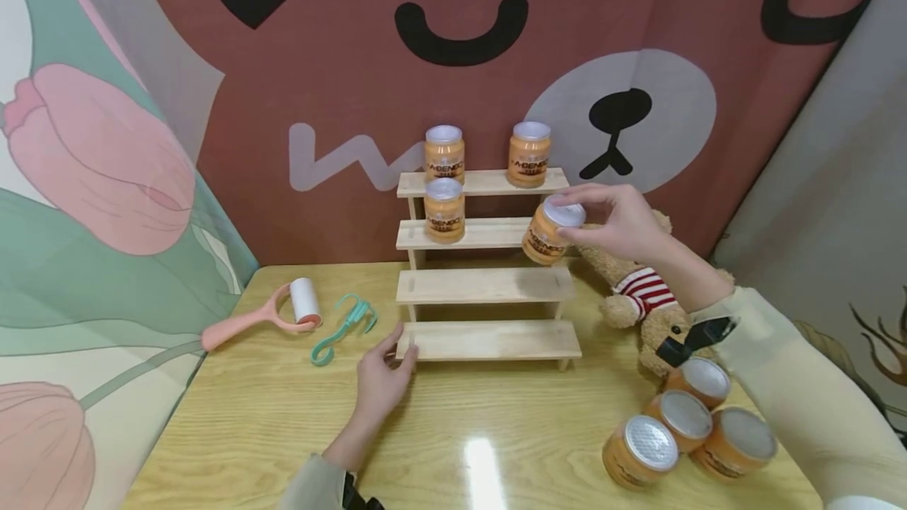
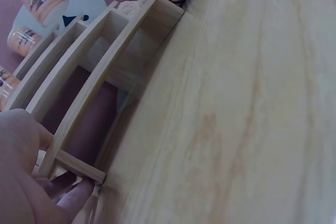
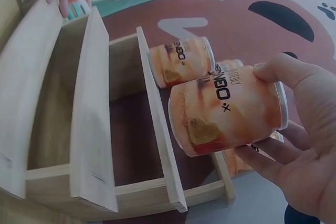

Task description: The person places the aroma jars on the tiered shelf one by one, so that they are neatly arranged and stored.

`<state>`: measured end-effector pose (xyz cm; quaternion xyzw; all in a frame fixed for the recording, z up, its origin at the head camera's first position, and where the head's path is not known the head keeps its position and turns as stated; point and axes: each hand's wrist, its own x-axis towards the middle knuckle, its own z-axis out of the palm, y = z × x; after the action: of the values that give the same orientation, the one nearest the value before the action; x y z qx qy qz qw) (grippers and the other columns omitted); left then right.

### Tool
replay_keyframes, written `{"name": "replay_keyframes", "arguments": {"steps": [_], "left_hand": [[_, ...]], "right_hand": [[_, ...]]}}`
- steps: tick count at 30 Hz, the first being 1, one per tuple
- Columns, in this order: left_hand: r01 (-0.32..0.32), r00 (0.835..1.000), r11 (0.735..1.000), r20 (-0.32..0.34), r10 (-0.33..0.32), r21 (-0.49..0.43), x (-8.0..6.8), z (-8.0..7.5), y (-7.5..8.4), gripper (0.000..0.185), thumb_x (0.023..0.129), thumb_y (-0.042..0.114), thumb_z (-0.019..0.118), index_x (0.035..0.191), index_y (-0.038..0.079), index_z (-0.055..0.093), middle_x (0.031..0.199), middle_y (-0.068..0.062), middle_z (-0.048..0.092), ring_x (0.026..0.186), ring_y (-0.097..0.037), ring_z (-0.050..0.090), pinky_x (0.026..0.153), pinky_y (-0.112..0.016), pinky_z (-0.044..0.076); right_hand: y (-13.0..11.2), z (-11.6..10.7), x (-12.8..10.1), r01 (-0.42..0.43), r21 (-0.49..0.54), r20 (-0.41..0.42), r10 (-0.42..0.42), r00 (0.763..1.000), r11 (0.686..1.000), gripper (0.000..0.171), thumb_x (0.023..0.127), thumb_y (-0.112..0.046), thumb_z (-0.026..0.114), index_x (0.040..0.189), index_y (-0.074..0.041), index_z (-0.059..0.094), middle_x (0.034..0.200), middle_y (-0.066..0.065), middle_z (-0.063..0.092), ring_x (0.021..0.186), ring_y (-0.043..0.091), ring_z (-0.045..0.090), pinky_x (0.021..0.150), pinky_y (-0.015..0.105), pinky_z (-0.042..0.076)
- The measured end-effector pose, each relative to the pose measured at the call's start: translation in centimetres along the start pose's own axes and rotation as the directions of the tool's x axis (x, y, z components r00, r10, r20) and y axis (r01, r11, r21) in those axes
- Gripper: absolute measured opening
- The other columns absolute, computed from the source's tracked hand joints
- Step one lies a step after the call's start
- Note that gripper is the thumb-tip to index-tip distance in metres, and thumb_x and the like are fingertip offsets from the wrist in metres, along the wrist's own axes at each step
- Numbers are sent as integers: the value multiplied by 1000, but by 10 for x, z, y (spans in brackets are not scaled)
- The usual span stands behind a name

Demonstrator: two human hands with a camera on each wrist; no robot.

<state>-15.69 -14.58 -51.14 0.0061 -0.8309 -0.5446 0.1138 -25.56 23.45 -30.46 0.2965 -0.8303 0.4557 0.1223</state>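
My right hand (image 1: 602, 215) grips an orange jar with a silver lid (image 1: 549, 230) (image 3: 228, 111), tilted, at the right end of the second-from-top step of a wooden stepped rack (image 1: 485, 286). Two like jars (image 1: 444, 152) (image 1: 528, 152) stand on the top step and one (image 1: 444, 209) on the second step's left. My left hand (image 1: 386, 376) rests on the table with its fingers against the left end of the rack's bottom step (image 2: 79, 163). Both lower steps are bare.
Three more orange jars (image 1: 680, 431) lie clustered on the wooden table (image 1: 453, 431) at the front right. A teddy bear (image 1: 645, 297) in a striped shirt sits right of the rack. A pink lint roller (image 1: 265, 317) and a teal hook (image 1: 343, 327) lie left.
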Motion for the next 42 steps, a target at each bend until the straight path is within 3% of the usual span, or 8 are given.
{"name": "replay_keyframes", "arguments": {"steps": [7,11,14,22,29,33,42], "left_hand": [[-67,997,996,-41,70,62,2,3,-3,45,96,9,76,139,0,68,140,-19,70,114,-37,75,92,-45,67],[-128,989,987,-67,135,95,3,5,-6,42,93,8,78,134,0,72,132,-21,74,104,-35,79,82,-40,69],[-137,987,985,-73,145,105,4,5,-6,42,93,10,79,133,0,73,130,-22,74,102,-34,79,81,-41,69],[-114,990,987,-70,122,110,4,4,-4,43,93,12,81,134,1,72,131,-21,74,106,-34,79,84,-42,69],[-89,994,992,-52,95,94,4,5,-3,44,94,13,80,136,2,71,134,-19,72,111,-33,77,85,-40,69],[-100,993,991,-54,106,93,4,5,-4,43,94,12,81,135,1,71,133,-20,73,110,-33,78,84,-38,69],[-123,990,989,-63,128,87,5,5,-6,42,94,10,79,134,1,72,130,-22,74,107,-35,78,82,-41,69]], "right_hand": [[1,1,17,-99,-81,-37,96,995,992,42,88,-4,86,128,-6,78,137,18,70,122,34,72,83,11,61],[6,2,24,-111,-144,-56,104,993,983,39,89,-11,87,127,-9,79,139,12,70,121,27,69,84,7,58],[10,3,28,-137,-154,-65,128,990,979,37,89,-15,88,124,-9,80,137,9,71,117,21,67,85,5,57],[18,9,41,-173,-124,-57,167,984,977,35,89,-15,88,122,-6,81,139,16,69,120,33,71,86,5,56],[22,13,46,-190,-122,-29,188,982,974,35,89,-16,88,122,-6,80,144,17,67,121,35,72,84,5,55],[24,14,47,-198,-113,-12,198,980,974,38,90,-14,87,125,-4,78,147,19,65,130,37,67,92,13,59],[27,20,48,-251,-109,-39,248,968,962,40,92,-17,84,130,-6,75,145,18,65,127,39,68,105,51,61]]}}
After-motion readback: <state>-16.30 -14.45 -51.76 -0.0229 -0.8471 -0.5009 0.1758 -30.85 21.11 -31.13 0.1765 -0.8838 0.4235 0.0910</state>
